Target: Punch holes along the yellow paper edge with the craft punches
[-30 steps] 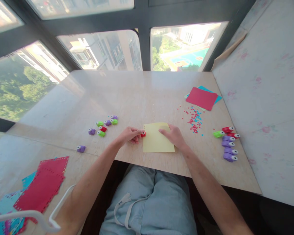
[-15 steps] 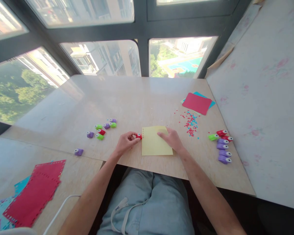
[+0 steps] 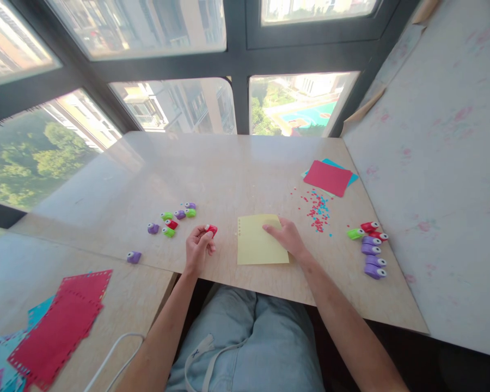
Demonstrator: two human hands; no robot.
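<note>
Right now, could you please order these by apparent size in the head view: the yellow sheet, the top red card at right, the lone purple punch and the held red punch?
1. Yellow sheet
2. Top red card
3. Lone purple punch and red punch, unranked: they look alike, and fingers partly cover the red one.

Holed yellow paper point(image 3: 254, 245) lies near a red punch point(image 3: 212, 230).

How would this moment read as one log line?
left hand: holds red punch | right hand: holds yellow paper | holes: near paper's upper left edge | punch: apart from paper
</note>
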